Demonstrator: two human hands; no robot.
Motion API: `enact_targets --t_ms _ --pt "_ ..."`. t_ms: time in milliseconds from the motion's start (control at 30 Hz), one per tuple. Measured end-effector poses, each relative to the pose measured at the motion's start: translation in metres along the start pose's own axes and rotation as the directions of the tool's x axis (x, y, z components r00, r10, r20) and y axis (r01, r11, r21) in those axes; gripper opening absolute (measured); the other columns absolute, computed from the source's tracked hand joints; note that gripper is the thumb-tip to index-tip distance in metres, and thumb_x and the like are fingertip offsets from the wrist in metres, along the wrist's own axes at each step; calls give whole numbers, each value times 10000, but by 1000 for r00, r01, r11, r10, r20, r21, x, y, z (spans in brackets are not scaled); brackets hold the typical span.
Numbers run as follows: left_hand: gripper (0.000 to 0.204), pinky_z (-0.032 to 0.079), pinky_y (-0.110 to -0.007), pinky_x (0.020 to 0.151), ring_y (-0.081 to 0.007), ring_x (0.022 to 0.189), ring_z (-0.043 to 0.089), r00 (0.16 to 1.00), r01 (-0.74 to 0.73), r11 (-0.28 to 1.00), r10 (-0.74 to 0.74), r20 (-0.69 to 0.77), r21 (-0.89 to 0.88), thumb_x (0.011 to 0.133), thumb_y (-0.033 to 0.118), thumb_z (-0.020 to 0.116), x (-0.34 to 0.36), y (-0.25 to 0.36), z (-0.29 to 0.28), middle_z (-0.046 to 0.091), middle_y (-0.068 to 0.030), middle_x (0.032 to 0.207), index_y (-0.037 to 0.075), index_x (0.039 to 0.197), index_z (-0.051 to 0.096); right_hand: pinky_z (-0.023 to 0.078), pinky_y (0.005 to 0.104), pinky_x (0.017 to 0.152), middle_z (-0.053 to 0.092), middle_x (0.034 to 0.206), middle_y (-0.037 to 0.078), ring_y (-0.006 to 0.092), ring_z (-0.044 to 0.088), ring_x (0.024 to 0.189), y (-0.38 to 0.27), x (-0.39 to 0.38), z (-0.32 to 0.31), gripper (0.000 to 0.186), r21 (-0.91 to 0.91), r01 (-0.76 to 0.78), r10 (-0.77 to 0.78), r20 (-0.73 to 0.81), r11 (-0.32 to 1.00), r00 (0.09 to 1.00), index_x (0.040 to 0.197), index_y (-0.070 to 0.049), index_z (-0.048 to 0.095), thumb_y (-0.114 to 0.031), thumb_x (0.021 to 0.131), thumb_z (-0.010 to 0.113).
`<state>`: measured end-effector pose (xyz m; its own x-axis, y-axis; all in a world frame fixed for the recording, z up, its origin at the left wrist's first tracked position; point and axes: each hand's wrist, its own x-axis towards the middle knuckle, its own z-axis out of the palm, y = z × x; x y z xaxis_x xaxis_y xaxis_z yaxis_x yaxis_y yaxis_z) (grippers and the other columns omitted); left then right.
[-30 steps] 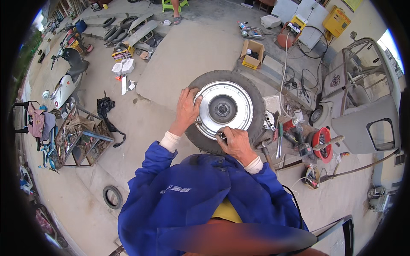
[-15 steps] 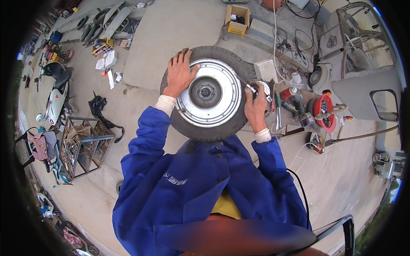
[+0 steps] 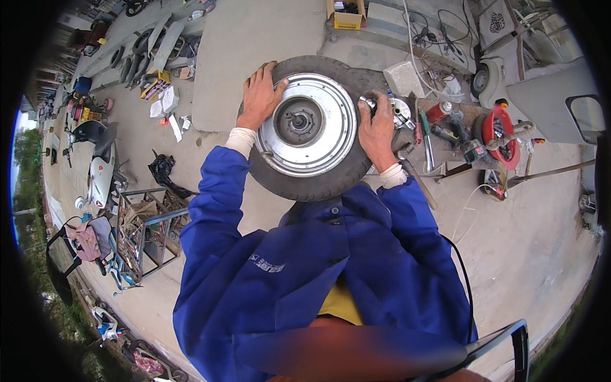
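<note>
**Both hands on the wheel, flat on the ground**

Wheel [image 3: 310, 127] lies flat on the concrete [image 3: 254, 38], silver hub face up, rubber tyre [image 3: 299, 184] around it, right in front of the person.

Left hand [image 3: 259, 97] is spread flat over the tyre's upper-left edge, fingers released, nothing grasped; looks like it's pressing down to stop the wheel shifting.

Right hand [image 3: 377, 130] sits on the right rim, fingers clenched around a small metal part [image 3: 369, 102]. Can't tell what it is.

Tools [image 3: 445, 127] and a red cable reel [image 3: 499, 130] lie just right of the wheel, likely kept on the working-hand side for reach. Cardboard box [image 3: 347, 14] sits further off.
</note>
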<state>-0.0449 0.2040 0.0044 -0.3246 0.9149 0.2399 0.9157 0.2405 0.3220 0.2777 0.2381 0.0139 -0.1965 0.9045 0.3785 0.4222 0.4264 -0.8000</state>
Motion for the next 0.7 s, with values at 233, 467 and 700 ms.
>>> enact_targets --t_ms 233,467,700 --pt "661 357 -547 1249 -406 1476 508 970 -75 997 70 -234 -11 1110 446 575 6 -15 1 562 -235 1578 42 1620 459 455 528 1047 697 1186 229 442 620 1177 -4 -4 -4 293 28 -19 19 12 999 1000 1266 -7 642 -209 1057 684" --pt "486 471 -522 1140 -359 1377 610 995 94 996 -94 24 2 1129 379 538 19 -16 30 667 -173 1469 78 1508 583 505 546 936 713 1125 264 491 667 1057 -2 19 0 277 184 -129 132 0 974 991 1236 6 629 -214 1073 670" --pt "483 499 -511 1109 -391 1341 630 991 131 991 -130 44 -35 1130 369 543 10 -14 26 666 -193 1464 75 1510 590 511 538 968 722 1172 268 482 677 1117 -4 20 -3 279 226 -139 136 31 964 990 1271 -4 631 -189 1066 667"
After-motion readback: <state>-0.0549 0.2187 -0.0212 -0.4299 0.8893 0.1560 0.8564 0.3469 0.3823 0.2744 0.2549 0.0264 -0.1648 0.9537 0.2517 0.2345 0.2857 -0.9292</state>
